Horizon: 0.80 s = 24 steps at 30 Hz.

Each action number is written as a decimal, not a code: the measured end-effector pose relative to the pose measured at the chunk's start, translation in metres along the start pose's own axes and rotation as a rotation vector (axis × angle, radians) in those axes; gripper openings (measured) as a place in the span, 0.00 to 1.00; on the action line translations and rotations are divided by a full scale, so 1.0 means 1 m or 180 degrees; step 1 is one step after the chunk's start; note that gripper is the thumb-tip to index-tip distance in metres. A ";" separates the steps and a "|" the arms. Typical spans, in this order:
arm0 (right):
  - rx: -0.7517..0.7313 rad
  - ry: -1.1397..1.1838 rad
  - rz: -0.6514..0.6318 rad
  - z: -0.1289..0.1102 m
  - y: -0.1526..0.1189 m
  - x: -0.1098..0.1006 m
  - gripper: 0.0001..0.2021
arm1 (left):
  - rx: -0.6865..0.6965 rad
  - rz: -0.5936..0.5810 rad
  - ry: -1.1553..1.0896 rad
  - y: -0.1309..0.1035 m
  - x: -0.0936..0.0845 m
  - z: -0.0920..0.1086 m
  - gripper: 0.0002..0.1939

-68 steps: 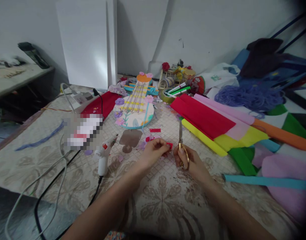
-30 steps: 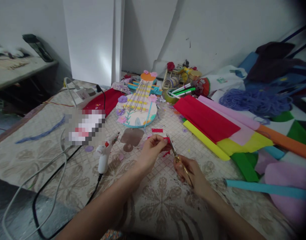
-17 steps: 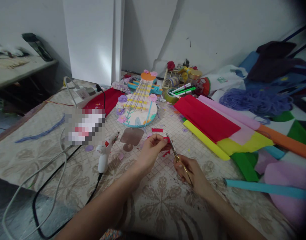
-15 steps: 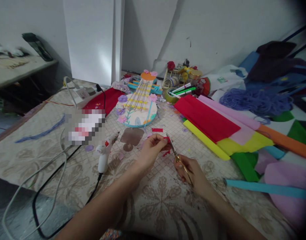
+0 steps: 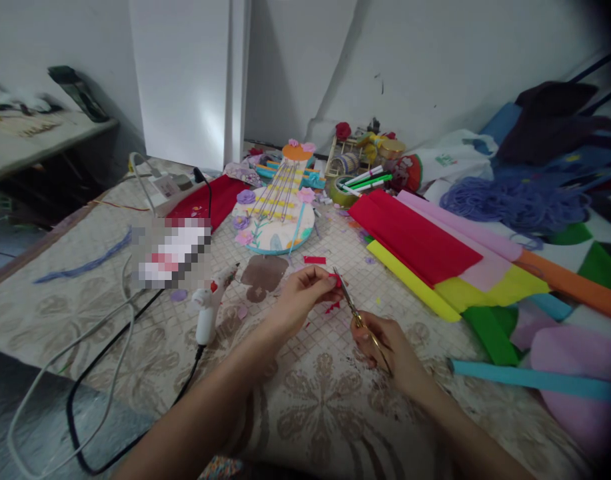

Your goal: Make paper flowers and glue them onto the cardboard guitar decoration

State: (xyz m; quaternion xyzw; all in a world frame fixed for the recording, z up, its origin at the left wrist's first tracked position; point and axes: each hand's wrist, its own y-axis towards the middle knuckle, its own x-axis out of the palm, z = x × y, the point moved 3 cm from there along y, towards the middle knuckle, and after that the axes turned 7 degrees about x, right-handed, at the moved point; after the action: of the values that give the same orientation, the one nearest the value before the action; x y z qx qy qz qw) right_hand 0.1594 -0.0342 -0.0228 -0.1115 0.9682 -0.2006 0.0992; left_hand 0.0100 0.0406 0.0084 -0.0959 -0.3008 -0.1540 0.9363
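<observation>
My left hand (image 5: 310, 290) pinches a small piece of red crepe paper (image 5: 337, 281) between thumb and fingers. Wrapped round gold-handled scissors (image 5: 355, 313), my right hand (image 5: 382, 343) holds the blades upright against the red piece's right side. Whether the blades are parted is hard to make out. Just beyond my left hand a short red strip (image 5: 314, 260) lies on the patterned tablecloth. Small red scraps (image 5: 332, 307) rest beneath the two hands. Further back lies a decorated guitar-shaped craft (image 5: 275, 217) with paper flowers and string-like lines.
A white glue gun (image 5: 206, 313) with a black cord stands left of my forearm, near a brown patch (image 5: 264, 277). Folded red paper (image 5: 420, 233), a yellow roll (image 5: 415, 280) and other coloured sheets cover the right. Purple yarn (image 5: 515, 203) and markers (image 5: 368, 179) sit behind.
The scissors and my right hand have shifted very slightly right against the red piece. My left hand keeps its pinch. The whole view has moved slightly.
</observation>
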 end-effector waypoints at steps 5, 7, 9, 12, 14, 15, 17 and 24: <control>0.0006 -0.0027 -0.0006 -0.002 -0.003 0.000 0.13 | -0.0013 -0.0135 0.0057 0.000 0.000 0.003 0.10; 0.0048 -0.0054 -0.0008 -0.003 -0.004 0.000 0.13 | -0.0039 -0.0182 0.0096 0.001 -0.001 0.004 0.10; 0.0076 -0.0103 -0.0022 -0.004 -0.004 0.000 0.13 | -0.0067 -0.0242 0.0143 0.001 -0.003 0.005 0.10; 0.0108 -0.0205 0.0004 -0.007 -0.005 0.000 0.15 | -0.0117 -0.0332 0.0217 0.002 -0.004 0.008 0.09; 0.0178 -0.0172 -0.0064 -0.011 -0.007 0.000 0.18 | -0.0153 -0.0376 0.0267 0.002 -0.005 0.009 0.09; 0.0203 -0.0120 -0.0148 -0.013 -0.008 0.000 0.19 | -0.0169 -0.0405 0.0279 0.002 -0.005 0.009 0.08; 0.0186 0.0023 -0.0344 -0.018 -0.012 0.002 0.22 | -0.0201 -0.0478 0.0282 0.002 -0.006 0.009 0.08; 0.0154 -0.0086 -0.0443 -0.029 -0.018 0.000 0.27 | -0.0297 -0.0529 0.0363 0.002 -0.006 0.008 0.08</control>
State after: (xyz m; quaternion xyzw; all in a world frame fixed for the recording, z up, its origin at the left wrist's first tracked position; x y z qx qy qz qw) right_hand 0.1555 -0.0395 0.0102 -0.1788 0.9516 -0.2289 0.1007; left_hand 0.0020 0.0463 0.0109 -0.1052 -0.2464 -0.2501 0.9304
